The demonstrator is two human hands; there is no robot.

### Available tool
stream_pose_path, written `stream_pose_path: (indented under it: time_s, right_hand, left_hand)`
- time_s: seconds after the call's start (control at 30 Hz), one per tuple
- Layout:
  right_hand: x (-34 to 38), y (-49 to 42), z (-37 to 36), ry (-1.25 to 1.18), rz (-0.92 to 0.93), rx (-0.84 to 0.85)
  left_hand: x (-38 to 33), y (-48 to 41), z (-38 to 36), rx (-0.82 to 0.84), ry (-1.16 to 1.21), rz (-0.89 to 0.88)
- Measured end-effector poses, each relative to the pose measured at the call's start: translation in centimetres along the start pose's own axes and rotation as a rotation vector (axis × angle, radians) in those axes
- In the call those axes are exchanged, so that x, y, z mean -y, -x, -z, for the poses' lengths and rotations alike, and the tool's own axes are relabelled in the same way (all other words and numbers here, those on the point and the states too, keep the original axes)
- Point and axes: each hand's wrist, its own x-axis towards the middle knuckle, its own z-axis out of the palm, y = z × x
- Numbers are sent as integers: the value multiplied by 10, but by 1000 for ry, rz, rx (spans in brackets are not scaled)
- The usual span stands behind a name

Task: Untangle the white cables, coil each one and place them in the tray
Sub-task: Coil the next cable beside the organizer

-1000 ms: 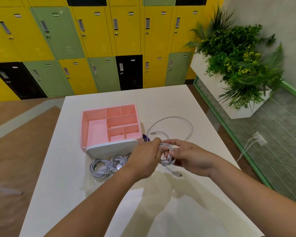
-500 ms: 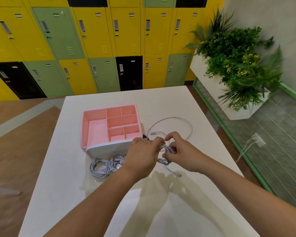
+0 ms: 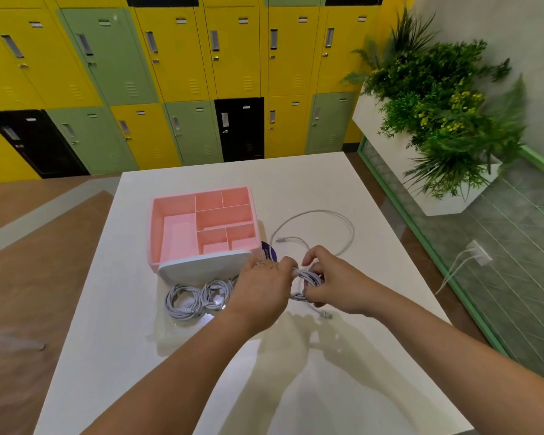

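White cable, partly wound, sits as a small bundle between your two hands, just above the tabletop. Your right hand grasps the bundle, thumb arched over it and fingers curled beneath. Your left hand pinches the strand where it meets the bundle's left side. Neither hand is released.

Outward from the grip:
- One plug end trails from under the bundle onto the tabletop.
- The unwound length runs away beyond your right hand in one wide, open loop lying flat. It ends in a second plug near the right wall of the pink organiser. No knot is visible in that loop.
- Left of your left hand, two coiled cables lie side by side, touching. They appear to rest in a clear tray, though its edges are faint and I cannot confirm them.
- Directly behind those coils stands the pink organiser, and no cable shows in its compartments.
- A purple item is partly hidden between the organiser and your left hand.

Assessment: two cables appear finished and placed. The third is free of the others and, by my estimate, about half wound. You have yet to wind in the open loop, tidy both plug ends and set this coil beside the other two. No further loose cable is visible.
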Motion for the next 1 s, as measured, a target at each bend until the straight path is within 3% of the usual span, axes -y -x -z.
stream_pose_path:
  time_s: [0.13,0.23,0.37,0.5,0.67,0.77,1.0]
  right_hand:
    - [-8,-2,-5,27,67,-77]
    - [-15,-6,-8,1,108,-119]
    - [-24,-13,-7,-10,138,-140]
    - [-22,-22,-19,102,300,-123]
    - [-11,-26,-41,297,312,-83]
    - [-4,-36,-51,428,318,-99]
    - [10,-54,-86,522,337,24]
  left_hand:
    - [4,4,-7,57,289,93]
    - [6,8,-7,154,670,267]
    - [14,7,-1,232,957,454]
    - [21,12,0,123,973,535]
    - [28,18,-8,23,1105,698]
    - [37,21,-7,40,1201,740]
    - [91,43,1,137,1078,719]
